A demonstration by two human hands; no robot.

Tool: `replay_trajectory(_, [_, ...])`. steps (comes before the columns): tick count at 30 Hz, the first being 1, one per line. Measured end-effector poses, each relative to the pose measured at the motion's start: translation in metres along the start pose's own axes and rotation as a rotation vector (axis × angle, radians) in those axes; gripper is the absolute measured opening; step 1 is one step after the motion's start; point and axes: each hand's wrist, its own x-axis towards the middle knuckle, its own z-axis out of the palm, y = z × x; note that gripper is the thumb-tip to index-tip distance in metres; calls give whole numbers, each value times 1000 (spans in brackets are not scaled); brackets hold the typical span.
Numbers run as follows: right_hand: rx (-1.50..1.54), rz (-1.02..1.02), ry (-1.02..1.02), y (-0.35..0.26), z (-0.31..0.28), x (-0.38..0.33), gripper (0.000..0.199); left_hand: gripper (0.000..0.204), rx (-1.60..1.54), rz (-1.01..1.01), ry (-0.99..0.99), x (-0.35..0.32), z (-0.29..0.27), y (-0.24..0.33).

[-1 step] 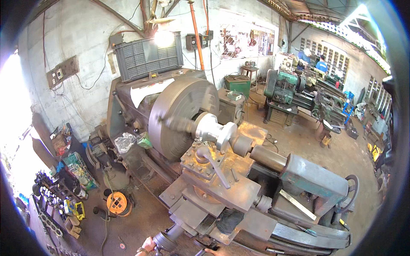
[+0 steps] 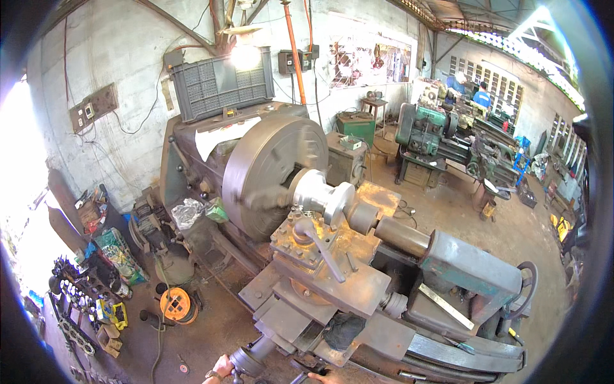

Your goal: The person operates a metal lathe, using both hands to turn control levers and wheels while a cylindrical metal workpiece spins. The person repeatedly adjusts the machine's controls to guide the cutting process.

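At the lower edge, my left hand [image 2: 223, 366] is closed on the handle of a round metal handwheel [image 2: 247, 362] on the lathe. My right hand [image 2: 329, 377], partly cut off by the lower edge, has its fingers curled at a dark handle [image 2: 310, 365] under the carriage. Above my hands stands the tool post [image 2: 306, 238] with its clamping lever [image 2: 329, 259]. Just beyond it, a shiny flanged metal workpiece [image 2: 320, 196] sits between the large chuck [image 2: 256, 168], whose jaws are blurred by turning, and the tailstock [image 2: 470, 269].
A dark cloth [image 2: 343, 331] lies on the carriage, and a flat bar [image 2: 446, 307] rests by the tailstock. Left on the floor are an orange reel [image 2: 174, 304] and assorted parts. Another green lathe [image 2: 425, 131] stands behind, with a person in blue [image 2: 482, 98] farther back.
The chuck has turned, so its blurred jaws appear in other places. My hands, the handwheel and the tool post show no visible shift.
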Motion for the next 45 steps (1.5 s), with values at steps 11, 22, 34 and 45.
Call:
replay_trajectory(11, [24,-51,-4,8,2,7,70,29,33,-16,56,31,-2,-18])
replay_trajectory(22, [-51,-49,-25,-3,-4,8,65,32,102,24,164,65,11,-64])
replay_trajectory(34, [249,-156,38,25,13,18,51,40,102,-8,183,71,11,-77])
replay_trajectory(45, [33,10,16,5,8,13,72,44,106,-114,232,64,11,-61])
